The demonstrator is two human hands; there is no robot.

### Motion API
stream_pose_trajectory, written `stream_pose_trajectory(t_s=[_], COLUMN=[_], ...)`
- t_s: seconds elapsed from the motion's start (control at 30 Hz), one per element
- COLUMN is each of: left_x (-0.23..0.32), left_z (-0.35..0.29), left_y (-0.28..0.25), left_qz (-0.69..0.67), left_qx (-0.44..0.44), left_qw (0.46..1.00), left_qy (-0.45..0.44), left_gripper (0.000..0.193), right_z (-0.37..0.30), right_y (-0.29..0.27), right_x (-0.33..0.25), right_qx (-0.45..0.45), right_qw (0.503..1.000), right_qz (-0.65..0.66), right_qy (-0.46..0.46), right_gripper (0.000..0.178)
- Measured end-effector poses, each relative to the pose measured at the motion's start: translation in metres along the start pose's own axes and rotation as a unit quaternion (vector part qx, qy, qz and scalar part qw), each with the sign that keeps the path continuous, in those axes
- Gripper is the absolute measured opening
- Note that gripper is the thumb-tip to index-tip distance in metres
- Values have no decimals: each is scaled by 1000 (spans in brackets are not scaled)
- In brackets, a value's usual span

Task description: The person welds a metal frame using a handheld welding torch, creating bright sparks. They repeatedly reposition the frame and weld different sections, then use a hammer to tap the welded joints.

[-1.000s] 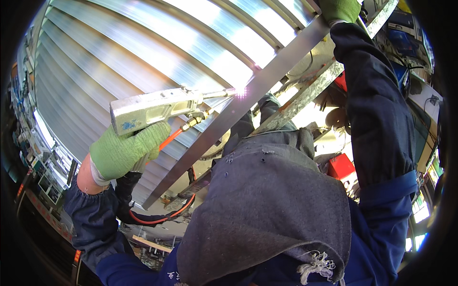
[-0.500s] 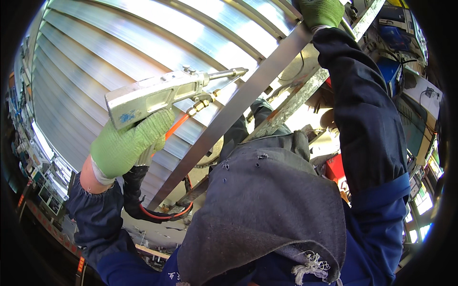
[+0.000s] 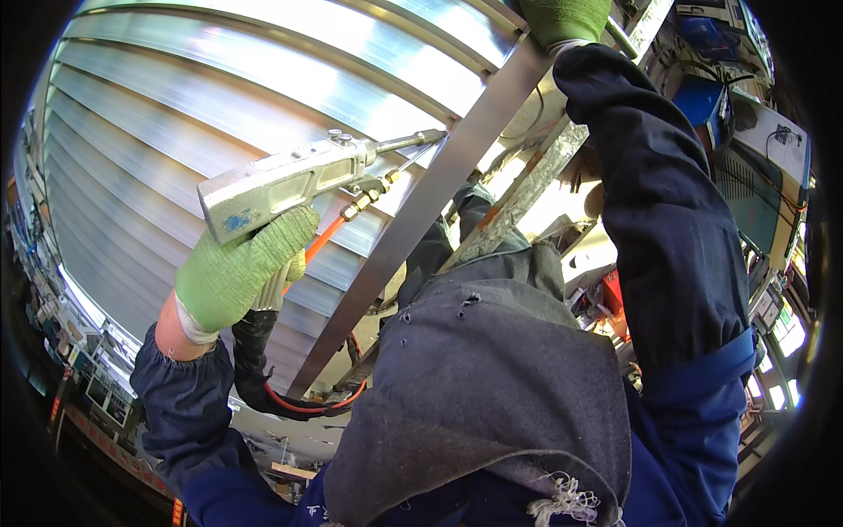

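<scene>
My left hand (image 3: 237, 277), in a green glove, is wrapped round the grip of a silver welding gun (image 3: 290, 180). The gun's narrow nozzle (image 3: 413, 140) points right, its tip at the left edge of a long flat metal bar (image 3: 421, 206). Below the nozzle, a thin wire guide runs from brass fittings (image 3: 364, 200) toward the same spot. The bar borders a large ribbed metal panel (image 3: 176, 114). My right hand (image 3: 566, 19), also green-gloved, is at the bar's far end by the top edge; its fingers are cut off or hidden.
An orange hose (image 3: 325, 239) and a black-sleeved cable (image 3: 250, 351) trail from the gun. A paint-spattered support beam (image 3: 527, 193) runs beside the bar. Boxes and equipment (image 3: 764, 167) crowd the right side. A dark apron (image 3: 474, 378) covers my front.
The whole view has shifted slightly, so the bar, panel and my right arm appear farther left. My left hand keeps its hold on the gun, its nozzle still by the bar's edge.
</scene>
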State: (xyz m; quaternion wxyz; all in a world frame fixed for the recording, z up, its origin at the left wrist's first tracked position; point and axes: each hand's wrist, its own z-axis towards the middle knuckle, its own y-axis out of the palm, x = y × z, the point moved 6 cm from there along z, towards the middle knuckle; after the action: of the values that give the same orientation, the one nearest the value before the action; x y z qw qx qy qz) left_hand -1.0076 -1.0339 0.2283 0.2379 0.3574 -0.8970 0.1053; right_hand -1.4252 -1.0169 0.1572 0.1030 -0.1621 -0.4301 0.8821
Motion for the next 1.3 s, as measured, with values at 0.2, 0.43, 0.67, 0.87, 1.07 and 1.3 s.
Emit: stream_pose_trajectory(t_s=[0.2,0.43,0.67,0.87,1.07,1.3], left_x=[-6,-8,-9,-5,-7,-12], left_z=[1,1,-1,-4,-7,-12], left_y=[-3,-5,-6,-7,-9,-10], left_qz=[-23,-20,-24,21,16,-37], left_qx=[-9,-7,-20,-31,-23,-12], left_qw=[1000,1000,999,999,999,999], left_qy=[-1,3,-13,-8,-15,-27], left_gripper=[39,39,39,38,38,37], right_z=[-2,-13,-20,-20,-13,-15], right_y=[9,53,78,61,48,40], right_x=[7,62,89,71,61,29], right_qx=[-41,-71,-69,-25,-51,-29], right_qw=[999,994,988,996,924,778], right_qz=[2,8,-138,76,317,525], right_qy=[33,78,1,50,206,343], right_gripper=[36,35,40,37,33,33])
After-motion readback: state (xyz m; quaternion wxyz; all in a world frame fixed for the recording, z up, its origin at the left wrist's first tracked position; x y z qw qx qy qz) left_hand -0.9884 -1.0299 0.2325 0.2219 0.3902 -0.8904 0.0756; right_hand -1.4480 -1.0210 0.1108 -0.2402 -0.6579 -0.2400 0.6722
